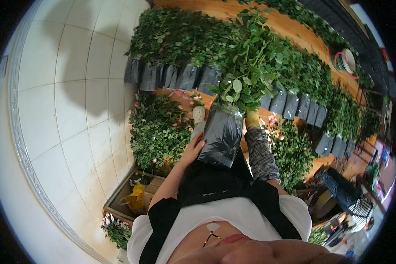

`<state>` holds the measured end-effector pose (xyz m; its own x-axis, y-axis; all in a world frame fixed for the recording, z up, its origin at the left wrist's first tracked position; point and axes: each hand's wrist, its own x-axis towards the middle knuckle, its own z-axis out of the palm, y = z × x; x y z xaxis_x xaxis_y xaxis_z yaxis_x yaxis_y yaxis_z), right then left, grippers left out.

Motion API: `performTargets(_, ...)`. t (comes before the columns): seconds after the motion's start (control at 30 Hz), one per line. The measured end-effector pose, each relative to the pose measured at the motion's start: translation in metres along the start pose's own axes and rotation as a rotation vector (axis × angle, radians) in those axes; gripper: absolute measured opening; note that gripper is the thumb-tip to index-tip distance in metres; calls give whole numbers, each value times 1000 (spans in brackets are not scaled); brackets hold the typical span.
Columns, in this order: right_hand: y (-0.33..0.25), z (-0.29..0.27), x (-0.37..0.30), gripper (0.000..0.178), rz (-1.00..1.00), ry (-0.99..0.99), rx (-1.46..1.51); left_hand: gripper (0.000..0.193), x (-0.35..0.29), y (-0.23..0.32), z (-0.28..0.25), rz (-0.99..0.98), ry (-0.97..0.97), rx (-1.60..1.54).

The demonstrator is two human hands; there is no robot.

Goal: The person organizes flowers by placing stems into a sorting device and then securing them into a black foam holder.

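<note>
A bunch of leafy rose stems [255, 61] lies in front of me, its near end inside a black printed wrapper [222, 138]. My left hand [194, 148] is bare and grips the left side of that wrapper. On the other side, my right hand [252, 119], in a yellow glove with a checked sleeve above it, holds the bunch where the leaves come out of the wrapper. Leaves hide most of the gloved fingers. The flower heads are not visible inside the wrapper.
Rows of black-wrapped bunches [187, 77] lie across an orange-brown surface ahead. Loose greenery with pink petals [156, 127] lies at left, more [290, 154] at right. A crate [119, 200] holds a yellow bag. White tiled wall [75, 105] bounds the left; another person [358, 207] is far right.
</note>
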<state>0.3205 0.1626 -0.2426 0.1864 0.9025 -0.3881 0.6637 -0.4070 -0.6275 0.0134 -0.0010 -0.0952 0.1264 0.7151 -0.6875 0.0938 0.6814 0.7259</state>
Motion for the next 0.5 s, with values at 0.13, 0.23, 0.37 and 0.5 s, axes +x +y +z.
performTargets(0.13,2,36,20,15,19,-20,-46,76,88,-48,-74,-69,95,-67)
performTargets(0.23,23,45,54,15,53,-35,-111,70,195,-116,-152,-14,182,235)
performTargets(0.37,67,70,111,14,87,-32,-158,63,324,-103,-214,-9,451,357)
performTargets(0.5,98,111,160,14,83,-68,-168,68,467,-168,-275,-51,531,383)
